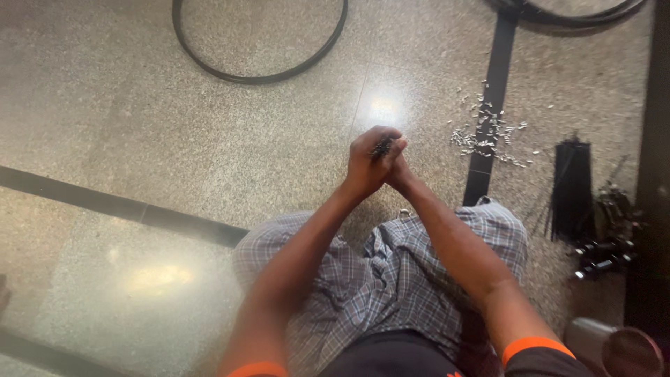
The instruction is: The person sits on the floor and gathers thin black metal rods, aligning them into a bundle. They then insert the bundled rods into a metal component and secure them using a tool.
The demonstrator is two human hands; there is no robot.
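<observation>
1. My left hand [366, 164] wraps over the right hand [399, 169] at centre frame, fingers curled tight, none spread.
2. Both hands press together around a small dark bundle [382, 146] that pokes out at the top between the fingers; I cannot tell what it is.
3. Small metal bits [486, 134] lie scattered on the floor [105, 105] at 3 o'clock of the hands, apart from them.
4. A black rim [259, 73] lies at 11 o'clock.
5. Black spokes [571, 188] lie far out at 3 o'clock.
</observation>
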